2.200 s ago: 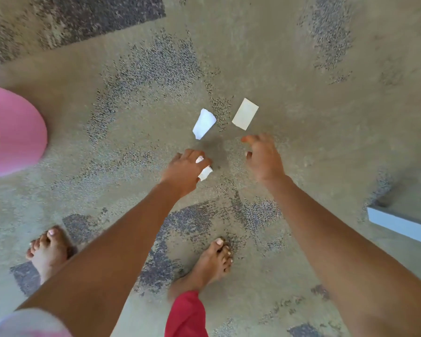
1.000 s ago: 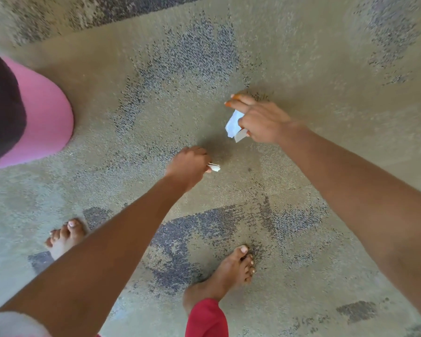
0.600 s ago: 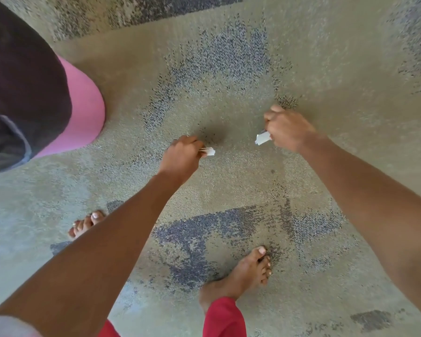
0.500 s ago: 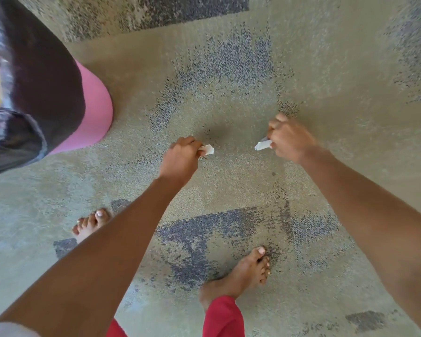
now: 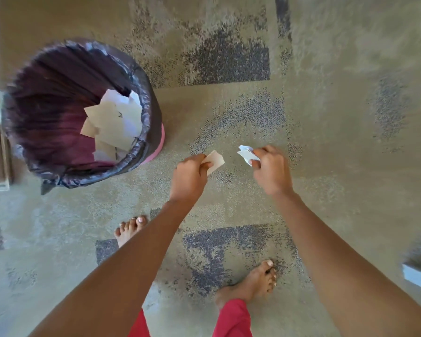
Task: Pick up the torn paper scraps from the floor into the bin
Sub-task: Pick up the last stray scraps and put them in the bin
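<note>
Tan scrap (image 5: pixel 215 161) juts forward from left hand (image 5: pixel 188 177).

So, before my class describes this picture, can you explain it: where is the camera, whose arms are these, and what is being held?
There is no machine here. The one camera sits on a person's head and looks down, so the two arms reaching in from below are that person's own. The left hand pinches a tan paper scrap in its fingers; the right hand grips crumpled white scraps. Both hands are over a patterned carpet, beyond the person's bare feet. On the left stands a pink bin with a dark liner, with paper scraps already inside. A pale object at the right edge is cut off; I cannot tell what it is.
</note>
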Motion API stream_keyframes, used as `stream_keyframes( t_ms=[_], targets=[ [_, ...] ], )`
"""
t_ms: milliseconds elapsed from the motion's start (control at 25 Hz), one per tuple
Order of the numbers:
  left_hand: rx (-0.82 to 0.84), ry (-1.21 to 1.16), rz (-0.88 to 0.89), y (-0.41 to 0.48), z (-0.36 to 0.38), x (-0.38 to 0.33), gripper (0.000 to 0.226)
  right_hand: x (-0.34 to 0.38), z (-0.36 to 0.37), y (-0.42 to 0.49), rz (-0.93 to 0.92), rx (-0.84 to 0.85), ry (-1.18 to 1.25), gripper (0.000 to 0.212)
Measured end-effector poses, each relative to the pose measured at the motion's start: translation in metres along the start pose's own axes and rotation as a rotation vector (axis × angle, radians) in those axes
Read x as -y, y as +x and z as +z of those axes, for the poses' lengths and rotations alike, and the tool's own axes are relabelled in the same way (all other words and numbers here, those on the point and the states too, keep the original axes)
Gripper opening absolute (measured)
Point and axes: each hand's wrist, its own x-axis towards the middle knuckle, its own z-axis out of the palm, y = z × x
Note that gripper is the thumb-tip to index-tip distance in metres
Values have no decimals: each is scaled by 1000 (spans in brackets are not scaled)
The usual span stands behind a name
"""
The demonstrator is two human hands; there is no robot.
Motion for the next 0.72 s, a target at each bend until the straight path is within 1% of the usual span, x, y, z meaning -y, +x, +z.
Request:
stream_keyframes(
  t_ms=[240, 320, 440, 560, 720],
  targets=[
    [-154, -224, -85, -22, -100, -16, 21, 110, -54, -8, -36, -195, 222, 28],
    [-173, -302, -109, -24, -128, -22, 25, 146, -70, -8, -36, -238, 302, 34],
    [-234, -398, -168, -19, -168, -17, 29, 199, -83, -6, -12, -239, 418, 47],
    [-278, -397, -265, -11, -202, -1, 32, 245, -86, 1, 12, -212, 458, 43],
    [-235, -279, -393, 2, -235, 30, 24, 290, -75, 16, 99, -108, 423, 37]
  ],
)
